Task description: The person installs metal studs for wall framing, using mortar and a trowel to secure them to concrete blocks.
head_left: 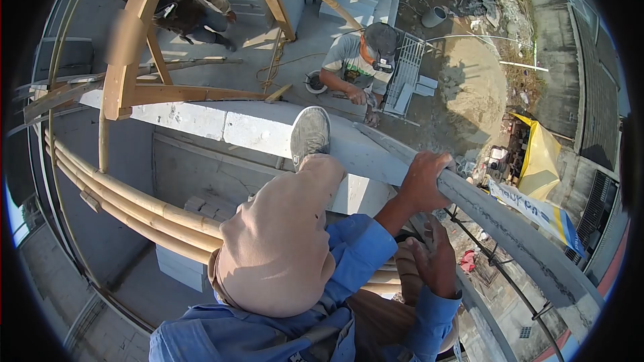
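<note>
My left hand [424,179] is wrapped over the upper end of a long grey beam [513,231] with a rough, cement-smeared edge. Lower down, my right hand [435,256] is raised beside the beam, thumb apart from the fingers, with nothing visible in it. Thin dark steel rods [496,265] run just right of it. My shoe [310,135] is planted on a wall top of pale blocks [258,135], and my bent knee spans the middle of the view.
Below the wall, a person in a cap [365,60] works by a bucket [315,82]; another person [198,13] is at upper left. Timber posts [137,33] and bamboo poles [134,204] stand left. A drop to the ground, with a sand pile [476,87] and yellow sheet [539,154], lies right.
</note>
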